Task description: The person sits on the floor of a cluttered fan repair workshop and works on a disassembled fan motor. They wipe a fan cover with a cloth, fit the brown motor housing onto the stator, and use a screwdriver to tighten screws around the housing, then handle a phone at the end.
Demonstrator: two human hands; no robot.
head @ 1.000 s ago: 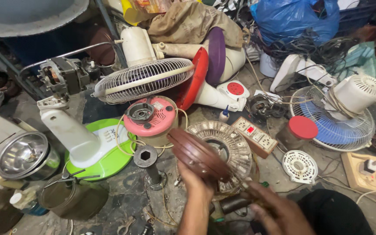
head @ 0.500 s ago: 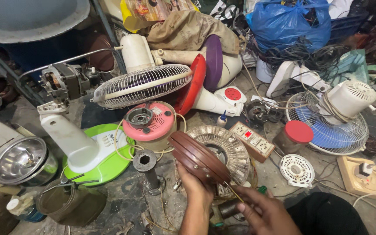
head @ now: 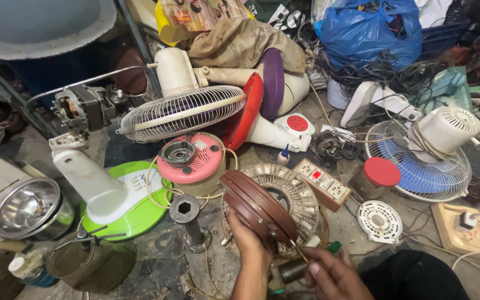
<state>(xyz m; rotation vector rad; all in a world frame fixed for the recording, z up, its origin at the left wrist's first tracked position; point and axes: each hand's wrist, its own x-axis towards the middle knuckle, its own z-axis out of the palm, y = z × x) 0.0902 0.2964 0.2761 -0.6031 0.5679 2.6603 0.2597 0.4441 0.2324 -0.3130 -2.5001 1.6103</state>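
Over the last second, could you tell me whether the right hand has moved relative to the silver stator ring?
Yes. The right hand has drawn left, toward the left hand, and now sits just below the silver stator ring.

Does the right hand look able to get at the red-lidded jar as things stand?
Probably yes: the right hand lies low near the brown motor cover, and the floor toward the red-lidded jar holds only a flat white grille.
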